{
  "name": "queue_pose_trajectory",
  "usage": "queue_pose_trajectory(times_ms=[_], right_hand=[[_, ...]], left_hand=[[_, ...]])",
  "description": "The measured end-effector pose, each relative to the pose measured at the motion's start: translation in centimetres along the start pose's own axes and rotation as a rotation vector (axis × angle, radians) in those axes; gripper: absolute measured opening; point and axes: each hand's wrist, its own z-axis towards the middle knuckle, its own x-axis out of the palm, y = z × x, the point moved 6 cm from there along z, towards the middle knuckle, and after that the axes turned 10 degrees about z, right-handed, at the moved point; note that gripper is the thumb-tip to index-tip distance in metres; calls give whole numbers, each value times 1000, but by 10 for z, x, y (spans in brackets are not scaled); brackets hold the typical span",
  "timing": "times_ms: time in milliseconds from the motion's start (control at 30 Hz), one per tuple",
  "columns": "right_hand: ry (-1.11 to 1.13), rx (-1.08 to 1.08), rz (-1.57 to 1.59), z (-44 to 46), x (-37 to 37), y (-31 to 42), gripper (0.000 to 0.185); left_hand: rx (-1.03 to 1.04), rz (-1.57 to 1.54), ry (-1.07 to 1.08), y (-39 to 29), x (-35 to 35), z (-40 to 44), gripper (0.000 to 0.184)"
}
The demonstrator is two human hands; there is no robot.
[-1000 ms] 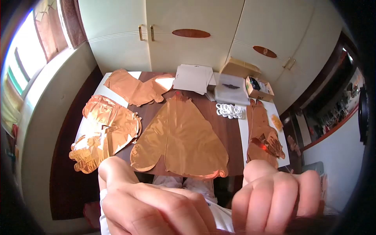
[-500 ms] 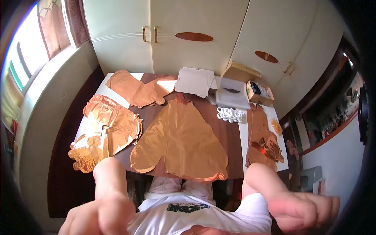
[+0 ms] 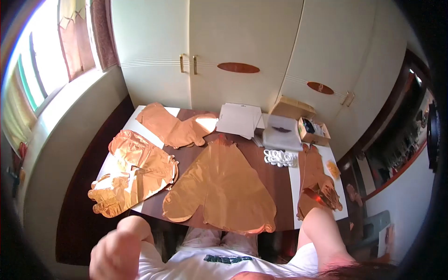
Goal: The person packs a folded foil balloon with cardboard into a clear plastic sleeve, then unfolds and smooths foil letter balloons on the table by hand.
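Note:
My left hand [image 3: 114, 255] is raised at the lower left, near the table's front edge; motion smears its fingers. My right forearm shows at the lower right, but the hand is out of sight past the bottom edge. Between the arms, a large copper-coloured foil piece [image 3: 224, 186] lies flat on the brown table. Crumpled shiny foil [image 3: 135, 175] rests at the table's left, with another foil piece [image 3: 170, 126] behind it. A narrower foil piece [image 3: 312, 179] lies on the right side.
White cards [image 3: 239, 120] and clear plastic sheets [image 3: 282, 135] sit at the back, beside an open cardboard box [image 3: 313, 130]. White rings [image 3: 280, 158] lie in front of them. A small orange-yellow item [image 3: 333, 170] is at the right. Cabinets stand behind; a window is at left.
The view has tilted, so the table appears lower. My hands have drawn apart and back from close in front of the camera; the right one has left view. The foil pieces look unmoved.

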Motion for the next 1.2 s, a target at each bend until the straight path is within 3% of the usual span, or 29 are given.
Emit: queue_pose_trajectory(times_ms=[100, 267, 333, 400, 433, 467, 500, 533, 667, 767, 900, 1067, 1200], right_hand=[[72, -118, 139, -33, 1, 24, 43], [-742, 577, 336, -158, 14, -72, 23], [-846, 593, 127, -225, 36, -80, 28], [-390, 679, 159, -282, 86, -92, 37], [-210, 1038, 234, -326, 113, -96, 45], [186, 1333, 287, -348, 152, -106, 36], [279, 1485, 372, -402, 188, -99, 32], [533, 1341, 426, -397, 223, -105, 33], [998, 1252, 593, -512, 306, -50, 34], [1099, 959, 417, -543, 328, -24, 24], [1209, 1129, 417, -557, 333, -25, 14], [1033, 1437, 347, -579, 329, -35, 15], [921, 1746, 362, -585, 325, -43, 18]], left_hand=[[-317, 315, -88, 6, -46, -46, 12], [-962, 897, 13, 67, -150, -109, 19], [-1130, 940, 41, 88, -188, -143, 14], [-1206, 1130, 243, 109, -228, -180, 12], [-1205, 1104, 302, 120, -228, -179, 12], [-1259, 1166, 407, 132, -238, -193, 13], [-1289, 1194, 468, 143, -250, -210, 14], [-1317, 1216, 531, 154, -261, -229, 16], [-1328, 1376, 839, 187, -276, -276, 22], [-1306, 1432, 868, 201, -289, -301, 22], [-1252, 1377, 699, 202, -297, -310, 22], [-1187, 1430, 515, 192, -291, -310, 21], [-1101, 1444, 625, 190, -283, -303, 22]])
